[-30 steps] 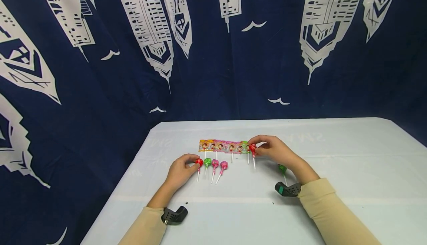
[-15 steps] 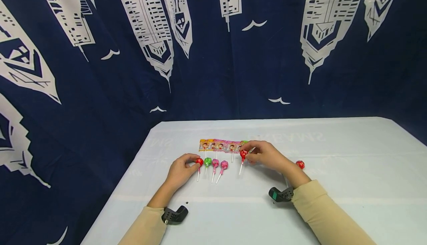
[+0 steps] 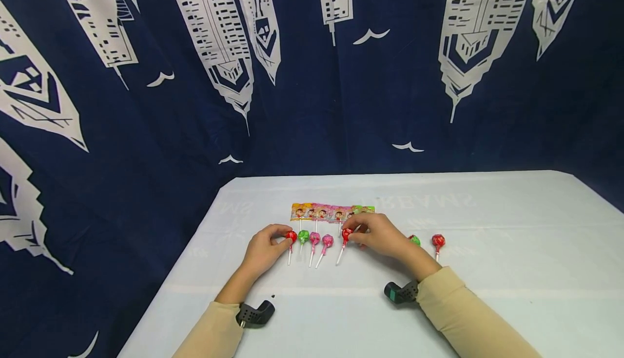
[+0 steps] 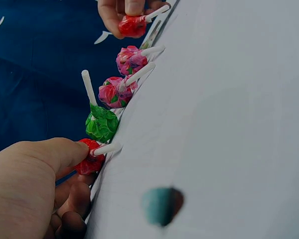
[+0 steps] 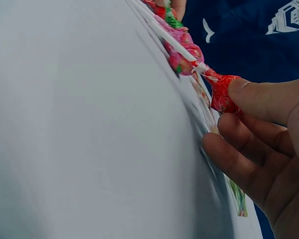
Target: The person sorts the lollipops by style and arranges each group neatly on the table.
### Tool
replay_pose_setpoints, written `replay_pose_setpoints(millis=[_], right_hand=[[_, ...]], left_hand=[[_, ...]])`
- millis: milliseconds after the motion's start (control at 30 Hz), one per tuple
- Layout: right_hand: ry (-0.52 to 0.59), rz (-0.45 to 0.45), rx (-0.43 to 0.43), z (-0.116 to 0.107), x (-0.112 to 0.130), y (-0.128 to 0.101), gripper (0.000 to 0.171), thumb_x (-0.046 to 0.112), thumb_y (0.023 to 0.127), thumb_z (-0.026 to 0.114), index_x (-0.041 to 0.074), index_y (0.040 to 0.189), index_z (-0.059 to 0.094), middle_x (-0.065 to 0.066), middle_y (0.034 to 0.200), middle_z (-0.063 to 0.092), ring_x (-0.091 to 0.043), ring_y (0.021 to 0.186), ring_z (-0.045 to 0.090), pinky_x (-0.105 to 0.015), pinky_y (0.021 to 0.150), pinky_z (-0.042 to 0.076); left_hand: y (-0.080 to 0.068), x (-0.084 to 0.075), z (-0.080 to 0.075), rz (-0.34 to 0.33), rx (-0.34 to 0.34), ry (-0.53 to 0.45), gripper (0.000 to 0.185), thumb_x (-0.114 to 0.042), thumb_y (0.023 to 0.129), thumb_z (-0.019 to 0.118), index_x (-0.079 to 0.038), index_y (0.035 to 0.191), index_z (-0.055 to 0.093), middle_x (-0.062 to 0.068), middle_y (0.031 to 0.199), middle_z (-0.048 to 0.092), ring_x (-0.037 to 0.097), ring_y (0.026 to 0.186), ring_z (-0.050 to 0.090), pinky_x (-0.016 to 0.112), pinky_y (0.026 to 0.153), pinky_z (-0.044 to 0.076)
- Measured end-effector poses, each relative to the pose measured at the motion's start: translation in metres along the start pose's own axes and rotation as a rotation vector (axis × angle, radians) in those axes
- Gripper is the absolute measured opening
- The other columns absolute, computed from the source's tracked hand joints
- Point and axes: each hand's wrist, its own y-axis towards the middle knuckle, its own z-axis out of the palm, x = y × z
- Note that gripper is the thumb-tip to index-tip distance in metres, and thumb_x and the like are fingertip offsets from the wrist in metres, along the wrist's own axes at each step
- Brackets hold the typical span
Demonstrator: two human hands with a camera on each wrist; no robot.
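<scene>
A row of wrapped lollipops lies on the white table (image 3: 512, 249): red (image 3: 291, 236), green (image 3: 304, 235), then two pink ones (image 3: 314, 236) (image 3: 327, 239). My left hand (image 3: 286, 237) pinches the red lollipop (image 4: 89, 162) at the row's left end, thumb on top. My right hand (image 3: 352, 232) holds another red lollipop (image 3: 346, 234) by its head at the row's right end, its stick angled toward me. In the right wrist view the thumb rests on this red lollipop (image 5: 223, 92), beside a pink one (image 5: 184, 52).
A strip of flat printed candy packets (image 3: 322, 213) lies just behind the row. To the right of my right hand lie a green lollipop (image 3: 414, 240) and a red one (image 3: 438, 239). A dark blue curtain with white buildings (image 3: 312, 76) hangs behind the table.
My right hand has carried its red lollipop left and down, from the strip's right end to beside the pink lollipops. Two lollipops to its right came into view. The left hand stayed still.
</scene>
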Motion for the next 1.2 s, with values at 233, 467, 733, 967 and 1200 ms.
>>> replay_pose_setpoints(millis=[233,467,733,967,1200], right_hand=[[-0.035,-0.007,0.015,0.008,0.002,0.001,0.021,0.006,0.086,0.068,0.011,0.106,0.069,-0.006,0.097,0.069,-0.011,0.055,0.059,-0.025,0.053,0.051],[-0.064,-0.027,0.017,0.013,0.004,0.001,0.02,0.01,0.087,0.067,0.01,0.108,0.069,-0.004,0.097,0.07,-0.008,0.056,0.058,-0.024,0.051,0.05],[-0.086,-0.013,-0.006,0.017,0.005,0.001,0.017,0.012,0.088,0.067,0.012,0.105,0.07,-0.003,0.102,0.069,-0.007,0.072,0.06,-0.023,0.053,0.051],[-0.165,-0.04,-0.049,0.019,0.004,0.001,0.018,0.015,0.088,0.068,0.014,0.106,0.07,0.0,0.101,0.068,-0.005,0.075,0.057,-0.02,0.061,0.049],[-0.185,-0.041,-0.059,0.02,0.002,0.0,0.022,0.016,0.087,0.069,0.014,0.109,0.068,0.001,0.098,0.068,-0.006,0.077,0.057,-0.02,0.065,0.048]], left_hand=[[0.0,0.0,0.0,0.01,-0.004,-0.002,0.023,-0.023,0.082,0.073,-0.021,0.105,0.07,-0.001,0.101,0.071,0.008,0.056,0.048,0.023,0.051,0.038],[-0.001,-0.001,-0.001,0.009,-0.001,0.003,0.023,-0.023,0.083,0.073,-0.021,0.105,0.07,-0.001,0.101,0.071,0.008,0.055,0.048,0.023,0.05,0.037],[0.0,-0.003,-0.001,-0.003,0.0,0.003,0.023,-0.023,0.083,0.073,-0.02,0.106,0.07,0.0,0.101,0.07,0.009,0.056,0.047,0.023,0.049,0.036],[0.0,-0.003,-0.001,-0.008,-0.001,-0.001,0.023,-0.023,0.083,0.073,-0.021,0.106,0.07,0.0,0.101,0.07,0.009,0.056,0.047,0.023,0.05,0.036],[-0.001,-0.003,0.0,-0.018,0.005,0.004,0.024,-0.024,0.083,0.073,-0.022,0.106,0.07,-0.001,0.101,0.07,0.01,0.056,0.048,0.023,0.05,0.037]])
